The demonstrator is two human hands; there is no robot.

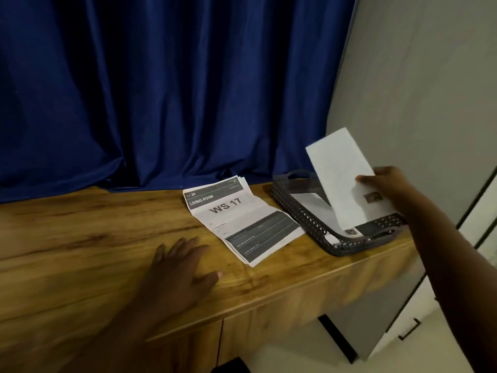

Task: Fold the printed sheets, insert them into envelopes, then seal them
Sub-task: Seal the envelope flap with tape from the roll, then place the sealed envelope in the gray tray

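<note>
Hands apart: left hand (180,267) lies flat, fingers spread, on the wooden desk (80,238); right hand (387,188) pinches a white envelope (341,179) above the dark basket (304,211), printed sheets (242,219) lying between

Glossy wood desk (80,238); perhaps plastic basket (301,208)

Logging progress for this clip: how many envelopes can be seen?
2, maybe more. One white envelope is held up by the right hand over the grey basket; another envelope lies inside it. More may be hidden underneath.
</note>
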